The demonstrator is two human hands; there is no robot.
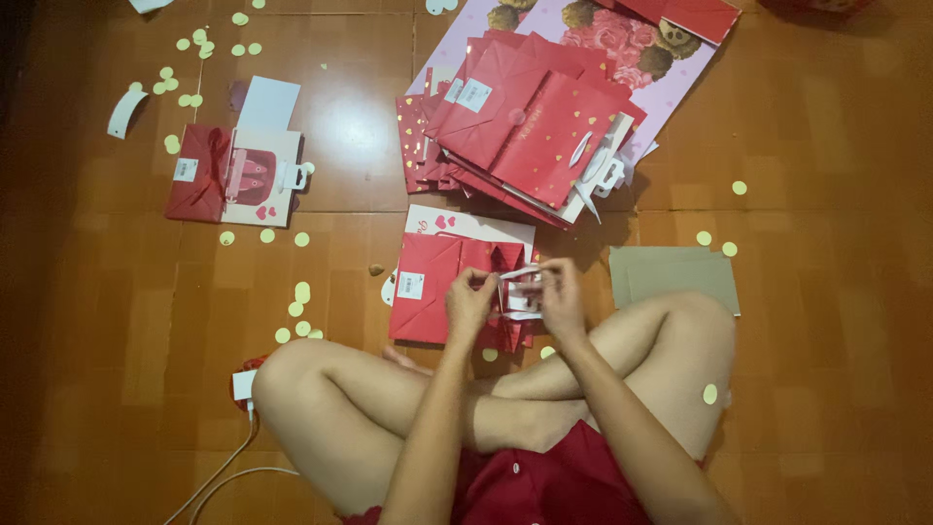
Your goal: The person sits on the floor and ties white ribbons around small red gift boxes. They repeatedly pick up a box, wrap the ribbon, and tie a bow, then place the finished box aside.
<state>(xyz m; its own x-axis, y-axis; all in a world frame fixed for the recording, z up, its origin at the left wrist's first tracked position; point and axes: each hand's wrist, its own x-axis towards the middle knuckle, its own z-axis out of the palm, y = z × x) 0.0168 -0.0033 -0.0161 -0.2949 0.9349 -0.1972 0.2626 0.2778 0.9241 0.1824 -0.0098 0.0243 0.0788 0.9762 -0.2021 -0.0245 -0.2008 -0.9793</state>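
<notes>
Crossed bare legs [408,408] of a seated person fill the near edge of the view, with a red garment [544,486] at the lap and a white cable [228,467] trailing over the brown tiled floor [836,321] at the person's left. Just beyond the knees, the left hand [469,299] and right hand [561,297] are raised close together, each pinching one end of a small white paper handle strip [522,292] between thumb and fingertips. The strip hangs directly above a flat red paper gift bag with a white label [437,282], which lies on the floor in front of the legs. A grey cardboard sheet [675,275] lies just to the right of this bag. Farther off, a fanned stack of red heart-printed paper bags [525,126] rests on a pink sheet printed with roses and bears [622,49]. To the far left lies a single red-and-white folded bag [233,175]. Pale round paper discs [296,292] are scattered across the floor.
</notes>
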